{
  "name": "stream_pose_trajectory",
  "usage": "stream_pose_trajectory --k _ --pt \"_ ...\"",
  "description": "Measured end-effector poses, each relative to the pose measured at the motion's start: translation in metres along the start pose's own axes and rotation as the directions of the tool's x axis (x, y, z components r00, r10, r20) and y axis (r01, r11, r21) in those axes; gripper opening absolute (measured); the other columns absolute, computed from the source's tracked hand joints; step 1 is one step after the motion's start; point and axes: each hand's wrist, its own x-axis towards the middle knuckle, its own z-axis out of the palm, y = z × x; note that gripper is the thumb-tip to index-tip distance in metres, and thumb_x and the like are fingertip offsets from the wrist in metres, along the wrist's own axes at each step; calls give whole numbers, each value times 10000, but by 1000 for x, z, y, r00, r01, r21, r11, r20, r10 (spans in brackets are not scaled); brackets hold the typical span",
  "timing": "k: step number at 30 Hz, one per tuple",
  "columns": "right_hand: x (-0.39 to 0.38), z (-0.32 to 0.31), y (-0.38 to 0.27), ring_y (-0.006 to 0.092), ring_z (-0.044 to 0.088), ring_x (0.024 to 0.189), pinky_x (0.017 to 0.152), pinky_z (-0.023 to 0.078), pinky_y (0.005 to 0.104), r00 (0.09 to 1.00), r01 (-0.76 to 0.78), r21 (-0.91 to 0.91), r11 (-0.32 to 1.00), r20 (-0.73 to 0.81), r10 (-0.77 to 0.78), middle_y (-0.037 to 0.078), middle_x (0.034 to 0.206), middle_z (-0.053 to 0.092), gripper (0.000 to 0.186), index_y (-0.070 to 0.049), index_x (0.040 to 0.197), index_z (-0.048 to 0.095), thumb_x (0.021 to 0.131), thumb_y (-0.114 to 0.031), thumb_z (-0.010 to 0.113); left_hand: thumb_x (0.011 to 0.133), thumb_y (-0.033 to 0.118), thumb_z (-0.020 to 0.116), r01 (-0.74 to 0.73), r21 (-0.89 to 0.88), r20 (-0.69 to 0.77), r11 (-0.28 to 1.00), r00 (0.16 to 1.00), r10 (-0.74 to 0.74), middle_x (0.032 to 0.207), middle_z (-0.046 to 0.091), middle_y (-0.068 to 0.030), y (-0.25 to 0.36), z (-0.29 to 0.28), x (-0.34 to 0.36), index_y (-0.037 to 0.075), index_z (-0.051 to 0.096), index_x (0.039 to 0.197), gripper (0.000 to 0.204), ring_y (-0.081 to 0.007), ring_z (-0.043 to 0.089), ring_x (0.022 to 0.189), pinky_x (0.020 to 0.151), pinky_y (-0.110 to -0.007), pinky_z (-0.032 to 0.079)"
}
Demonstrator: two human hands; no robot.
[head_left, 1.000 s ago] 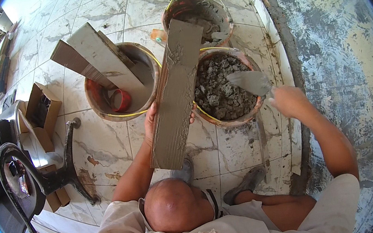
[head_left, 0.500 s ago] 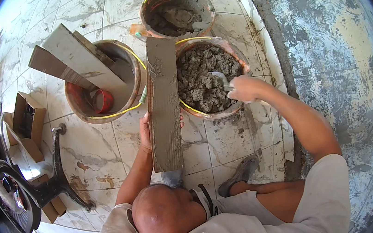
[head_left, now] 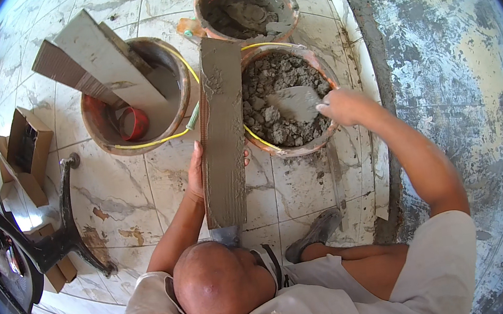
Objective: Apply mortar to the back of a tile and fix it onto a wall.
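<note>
My left hand [head_left: 196, 173] grips the left edge of a long narrow tile strip [head_left: 223, 129] and holds it lengthwise in front of me. The strip's upper face is coated with grey mortar. Its far end reaches over the rim of a round bucket [head_left: 301, 149] full of lumpy grey mortar. My right hand [head_left: 346, 106] is over the right side of that bucket, shut on the handle of a trowel [head_left: 295, 102]. The trowel's blade lies in the mortar.
A second bucket [head_left: 203, 18] with wet mortar stands farther back. A tub [head_left: 97, 126] at the left holds leaning tile pieces [head_left: 102, 62] and a red cup [head_left: 133, 122]. Cardboard boxes [head_left: 27, 147] and a black metal stand [head_left: 55, 244] are at far left. A rough wall [head_left: 454, 69] runs along the right.
My right hand has brought the trowel from above the bucket's right rim down into the mortar. The left hand keeps the tile strip in the same grip.
</note>
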Motion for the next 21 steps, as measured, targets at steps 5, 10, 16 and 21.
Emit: stream_pose_trajectory --k 5,10,16,21 --pt "-37 -57 25 350 653 820 769 519 466 990 -140 -199 970 -49 132 176 881 670 424 -27 960 662 965 -386 437 916 648 387 32 -60 -38 998 999 -34 1261 533 -224 0 3 -5 -52 373 1371 836 -336 595 1063 921 -447 496" --pt "-21 -55 4 259 689 829 714 545 428 988 -138 -248 959 -104 115 118 886 700 271 -66 911 699 897 -282 535 907 656 396 19 -11 -5 1000 1000 -19 1248 534 -236 0 -2 -3 -54 379 1365 845 -340 595 1053 918 -457 494" --pt "2 -9 -30 275 685 790 701 543 431 994 12 -203 979 -100 -33 148 860 693 315 -10 918 706 897 -266 524 890 679 402 -4 23 -25 1000 1000 5 1237 537 -241 -5 -1 1 -65 372 1366 884 -334 600 1022 887 -438 501" --pt "-25 -26 -3 359 656 801 742 516 471 997 -21 -84 996 -70 15 212 893 670 441 15 925 664 964 -372 457 886 688 393 21 22 -38 1000 999 -20 1237 538 -240 -3 -1 -1 -67 376 1361 892 -329 601 1015 885 -426 503"
